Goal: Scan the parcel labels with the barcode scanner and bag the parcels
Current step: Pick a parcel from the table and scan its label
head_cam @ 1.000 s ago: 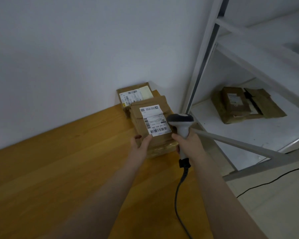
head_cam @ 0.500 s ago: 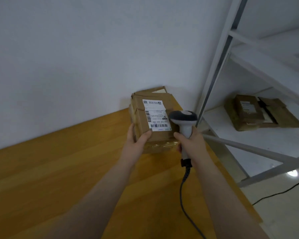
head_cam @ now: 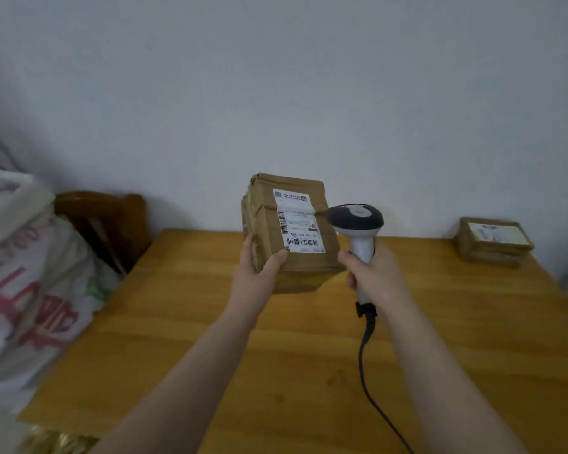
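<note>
A wooden bench (head_cam: 184, 322) with a yellow-brown top fills the lower part of the view and stands against a plain pale wall (head_cam: 276, 93). At the far right corner of the bench lies a flat stack of brown parcels (head_cam: 492, 244), the top one with a pale label facing up. On the left, beside the bench, there is a big white woven sack (head_cam: 23, 273) with red printed characters. Between the sack and the bench the back of a dark wooden chair (head_cam: 102, 221) is visible.

The parcel in work (head_cam: 304, 267) is a brown cardboard box closed with clear tape. It is held in the air above the middle of the bench, near the wall, and is tilted so that its broad face looks toward the camera. On this face is a white shipping label (head_cam: 300, 221) with a barcode (head_cam: 304, 242) along its lower edge (the small print is too blurred to read).

The left hand (head_cam: 259, 270) grips the lower left corner of the box, with the thumb on the front face just beside the barcode and the fingers behind. The right hand (head_cam: 371, 273) is wrapped around the white handle of the barcode scanner (head_cam: 359, 234), just to the right of the box. The dark scanner head sits level with the label, close to the right edge of the box. A black cable (head_cam: 363, 355) hangs from the handle and runs down over the bench.
</note>
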